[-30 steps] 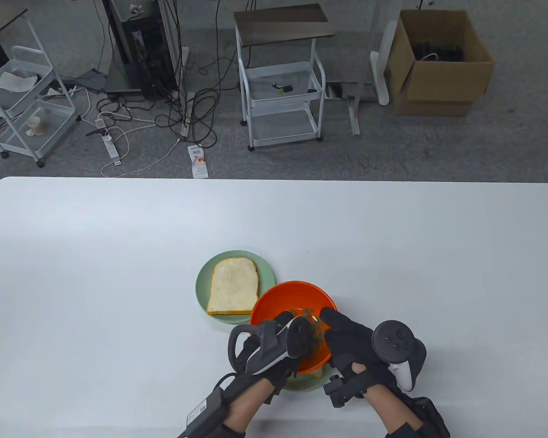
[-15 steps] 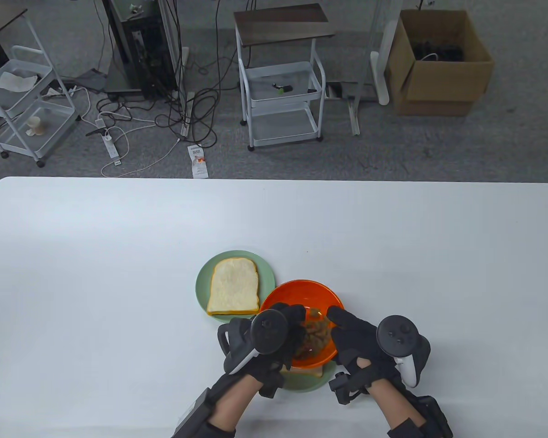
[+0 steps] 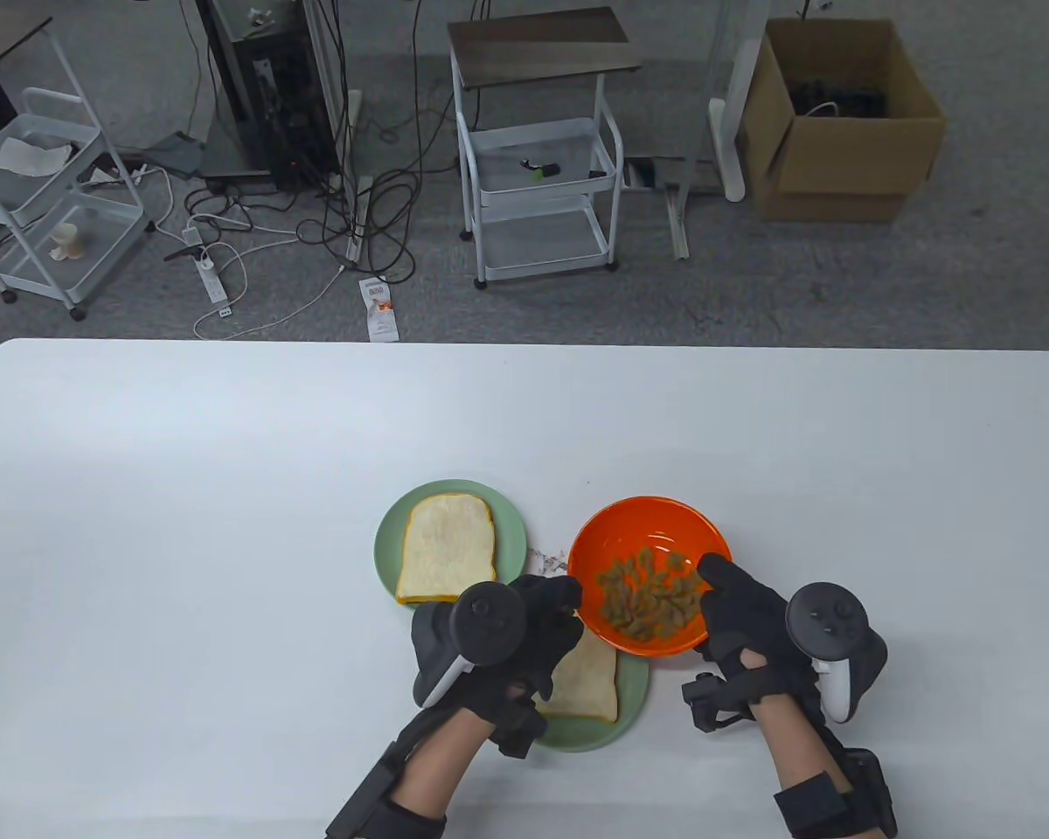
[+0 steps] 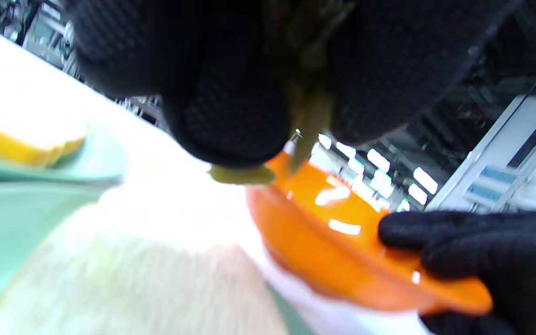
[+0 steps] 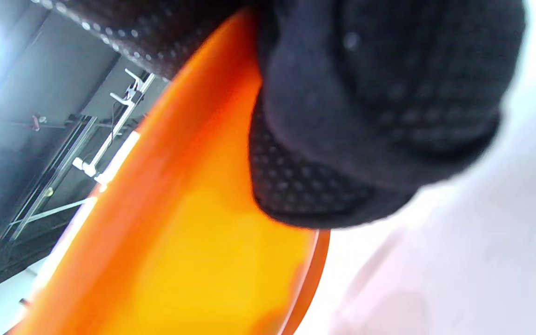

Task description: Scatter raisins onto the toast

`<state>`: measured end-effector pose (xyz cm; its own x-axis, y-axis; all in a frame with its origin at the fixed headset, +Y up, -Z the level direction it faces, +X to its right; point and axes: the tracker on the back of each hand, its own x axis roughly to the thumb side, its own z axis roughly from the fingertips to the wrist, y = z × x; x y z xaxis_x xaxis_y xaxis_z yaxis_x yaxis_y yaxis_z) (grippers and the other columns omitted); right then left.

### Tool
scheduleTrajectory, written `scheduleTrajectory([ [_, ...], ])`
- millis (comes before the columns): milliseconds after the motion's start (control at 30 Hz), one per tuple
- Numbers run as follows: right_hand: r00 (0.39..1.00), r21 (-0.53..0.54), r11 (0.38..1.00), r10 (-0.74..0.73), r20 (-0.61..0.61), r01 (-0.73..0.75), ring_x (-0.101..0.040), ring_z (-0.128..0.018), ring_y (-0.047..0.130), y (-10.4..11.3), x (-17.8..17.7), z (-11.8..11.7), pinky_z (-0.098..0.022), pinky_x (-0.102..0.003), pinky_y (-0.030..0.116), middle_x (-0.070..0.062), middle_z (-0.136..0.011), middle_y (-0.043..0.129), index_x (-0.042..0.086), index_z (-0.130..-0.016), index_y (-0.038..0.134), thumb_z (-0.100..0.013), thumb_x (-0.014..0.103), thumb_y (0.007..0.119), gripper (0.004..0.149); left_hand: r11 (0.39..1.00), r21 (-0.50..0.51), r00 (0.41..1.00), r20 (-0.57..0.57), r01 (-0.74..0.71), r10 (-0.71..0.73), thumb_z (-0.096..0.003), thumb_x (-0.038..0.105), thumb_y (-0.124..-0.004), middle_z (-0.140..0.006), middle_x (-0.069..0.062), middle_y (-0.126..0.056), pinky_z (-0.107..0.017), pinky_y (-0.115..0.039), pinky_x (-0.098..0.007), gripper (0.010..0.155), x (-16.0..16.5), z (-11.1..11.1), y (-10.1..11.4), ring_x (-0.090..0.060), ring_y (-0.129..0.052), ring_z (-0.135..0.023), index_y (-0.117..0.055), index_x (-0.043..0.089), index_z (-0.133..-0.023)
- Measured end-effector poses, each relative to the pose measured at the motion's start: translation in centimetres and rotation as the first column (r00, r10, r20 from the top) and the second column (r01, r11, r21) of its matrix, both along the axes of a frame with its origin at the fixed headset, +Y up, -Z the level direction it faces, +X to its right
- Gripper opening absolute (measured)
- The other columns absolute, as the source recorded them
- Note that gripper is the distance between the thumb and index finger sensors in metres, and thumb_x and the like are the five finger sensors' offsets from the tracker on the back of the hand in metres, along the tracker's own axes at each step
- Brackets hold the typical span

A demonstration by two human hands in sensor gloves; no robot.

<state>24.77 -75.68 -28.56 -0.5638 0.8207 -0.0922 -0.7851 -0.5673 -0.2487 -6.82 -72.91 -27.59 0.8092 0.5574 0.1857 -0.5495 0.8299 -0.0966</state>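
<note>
An orange bowl (image 3: 656, 533) with raisins (image 3: 651, 599) sits right of two green plates. The far plate (image 3: 511, 533) holds a bare toast slice (image 3: 448, 559). The near plate (image 3: 634, 712) holds a second slice (image 3: 590, 682). My left hand (image 3: 559, 603) is over the near slice and pinches raisins (image 4: 306, 107) between its fingertips; one raisin (image 4: 242, 174) hangs under a finger. My right hand (image 3: 721, 594) grips the bowl's near right rim, thumb inside; the right wrist view shows its fingers (image 5: 365, 116) on the bowl wall (image 5: 179, 232).
The white table (image 3: 227, 481) stretches wide to the left, right and far side of the plates. A little printed scrap (image 3: 549, 556) lies between the far plate and the bowl. Carts, cables and a cardboard box stand on the floor beyond the table.
My right hand moved the bowl right and away, uncovering the near toast slice. My left hand came out of the bowl with raisins and now hovers over that slice.
</note>
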Motion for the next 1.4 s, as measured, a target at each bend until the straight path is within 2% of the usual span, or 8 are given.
scheduleTrajectory([
  [100, 0.999, 0.004, 1.000, 0.028, 0.029, -0.028, -0.029, -0.013, 0.111, -0.1, 0.8, -0.3, -0.005, -0.027, 0.098, -0.036, -0.068, 0.097, 0.005, -0.084, 0.092, -0.042, 0.016, 0.091, 0.043, 0.993, -0.060, 0.995, 0.004, 0.099, -0.098, -0.0409, 0.050, -0.098, -0.082, 0.000, -0.098, -0.034, -0.098, -0.029, 0.048, 0.9, -0.3, -1.3, -0.015, -0.112, -0.037, -0.092, 0.035, -0.086],
  [233, 0.998, -0.005, 0.999, 0.051, 0.037, -0.051, -0.029, -0.013, 0.111, -0.2, 1.2, -0.5, -0.005, -0.027, 0.098, -0.036, -0.068, 0.097, 0.005, -0.083, 0.092, -0.042, 0.016, 0.091, 0.042, 0.958, -0.030, 0.958, -0.019, 0.285, -0.286, -0.0416, 0.053, -0.095, -0.081, 0.003, -0.099, -0.031, -0.096, -0.027, 0.050, 2.1, -0.4, -1.9, -0.010, -0.110, -0.035, -0.089, 0.036, -0.088],
  [433, 0.997, -0.001, 0.998, 0.060, 0.040, -0.060, -0.030, -0.014, 0.111, -0.1, 1.3, -0.6, -0.006, -0.027, 0.098, -0.036, -0.069, 0.097, 0.006, -0.084, 0.092, -0.043, 0.016, 0.091, 0.042, 0.923, 0.006, 0.922, -0.052, 0.385, -0.384, -0.0432, 0.054, -0.092, -0.080, 0.004, -0.101, -0.031, -0.095, -0.028, 0.052, 2.9, -1.0, -2.1, -0.010, -0.109, -0.034, -0.086, 0.037, -0.092],
  [733, 0.997, 0.004, 0.998, 0.069, 0.034, -0.069, -0.031, -0.015, 0.110, -0.1, 1.4, -0.7, -0.007, -0.028, 0.097, -0.036, -0.070, 0.096, 0.006, -0.084, 0.091, -0.043, 0.016, 0.091, 0.043, 0.914, -0.001, 0.911, -0.080, 0.405, -0.403, -0.0466, 0.055, -0.084, -0.072, 0.004, -0.105, -0.031, -0.094, -0.030, 0.048, 2.1, -1.3, -1.7, -0.012, -0.110, -0.034, -0.089, 0.035, -0.090],
  [867, 0.998, 0.008, 0.998, 0.061, 0.026, -0.061, -0.031, -0.015, 0.110, -0.1, 1.3, -0.7, -0.007, -0.028, 0.097, -0.036, -0.070, 0.096, 0.006, -0.085, 0.091, -0.043, 0.016, 0.091, 0.043, 0.882, -0.089, 0.886, 0.031, 0.463, -0.463, -0.0470, 0.055, -0.085, -0.070, 0.004, -0.105, -0.036, -0.094, -0.032, 0.046, 2.7, -0.8, -1.8, -0.013, -0.110, -0.040, -0.091, 0.034, -0.087],
  [967, 0.998, 0.011, 0.998, 0.065, 0.020, -0.065, -0.031, -0.016, 0.110, -0.1, 1.3, -0.7, -0.007, -0.029, 0.097, -0.036, -0.070, 0.096, 0.006, -0.085, 0.091, -0.043, 0.017, 0.091, 0.043, 0.856, -0.045, 0.858, 0.036, 0.514, -0.513, -0.0455, 0.055, -0.088, -0.070, 0.006, -0.104, -0.038, -0.094, -0.032, 0.045, 3.4, -0.2, -1.5, -0.012, -0.110, -0.042, -0.091, 0.036, -0.087],
  [1067, 0.998, 0.012, 0.998, 0.063, 0.015, -0.063, -0.031, -0.016, 0.110, -0.1, 1.2, -0.6, -0.007, -0.029, 0.097, -0.036, -0.070, 0.095, 0.006, -0.085, 0.091, -0.043, 0.017, 0.091, 0.043, 0.887, -0.080, 0.888, 0.127, 0.454, -0.443, -0.0447, 0.056, -0.089, -0.066, 0.006, -0.105, -0.037, -0.094, -0.032, 0.045, 3.8, -0.2, -1.7, -0.013, -0.110, -0.041, -0.092, 0.036, -0.085],
  [1400, 0.998, 0.016, 0.998, 0.062, 0.001, -0.062, -0.032, -0.016, 0.110, -0.1, 1.0, -0.7, -0.008, -0.029, 0.097, -0.036, -0.071, 0.095, 0.007, -0.085, 0.091, -0.043, 0.017, 0.091, 0.043, 0.906, -0.058, 0.896, 0.184, 0.420, -0.404, -0.0468, 0.056, -0.084, -0.073, 0.004, -0.104, -0.039, -0.094, -0.033, 0.049, 4.3, 0.6, -1.6, -0.014, -0.110, -0.044, -0.088, 0.035, -0.091],
])
